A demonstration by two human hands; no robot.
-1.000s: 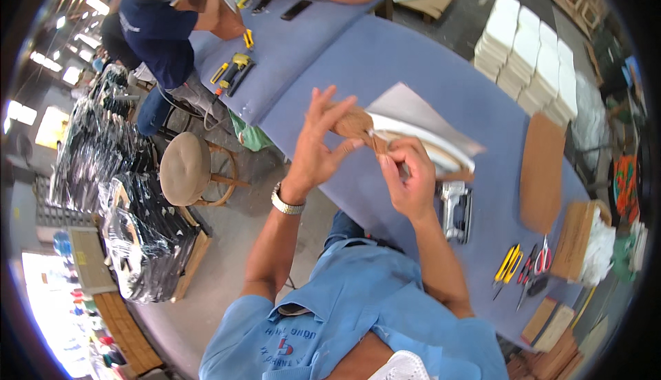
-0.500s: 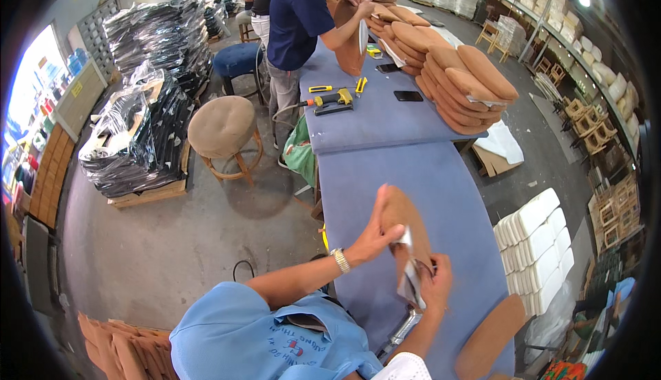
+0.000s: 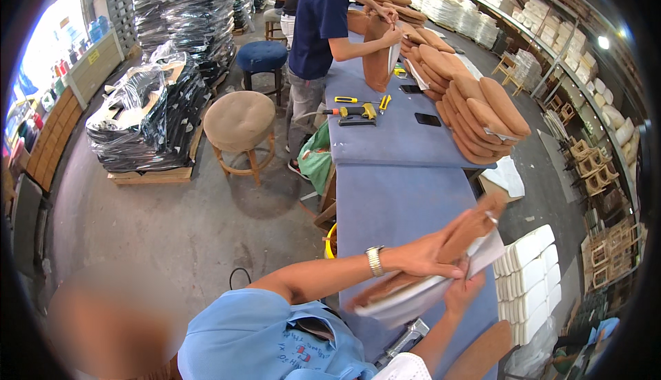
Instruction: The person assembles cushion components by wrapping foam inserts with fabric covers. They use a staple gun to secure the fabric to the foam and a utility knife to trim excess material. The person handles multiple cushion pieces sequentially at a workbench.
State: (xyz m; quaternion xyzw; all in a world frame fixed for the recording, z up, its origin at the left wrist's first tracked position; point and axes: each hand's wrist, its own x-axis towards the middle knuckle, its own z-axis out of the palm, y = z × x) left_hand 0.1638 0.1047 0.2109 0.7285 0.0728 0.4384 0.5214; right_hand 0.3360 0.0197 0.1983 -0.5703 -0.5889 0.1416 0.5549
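Over the near blue-covered table [image 3: 406,194] I hold a long brown upholstered cushion [image 3: 475,230] turned up on its edge, its pale underside facing me. My left hand [image 3: 430,250], below a metal wristwatch, is closed over the brown side. Against the pale side, my right hand [image 3: 463,294] is closed on the edge; motion smears some of its fingers. A silver staple gun [image 3: 406,339] lies on the table beside my right forearm. Near the table's front right is another brown cushion [image 3: 482,354], partly cut off by the frame.
Across the table, a co-worker in a navy shirt [image 3: 318,22] handles a brown panel [image 3: 378,63]. A yellow-black nail gun [image 3: 361,111], a yellow cutter [image 3: 346,99], a phone [image 3: 427,119] and stacked brown cushions [image 3: 475,115] lie there. White pads [image 3: 527,276] are piled right; a round stool [image 3: 239,121] stands left.
The cushion has swung from upright to a slant and moved right, showing more of its pale underside. Both hands have moved right with it. The whole view has shifted.
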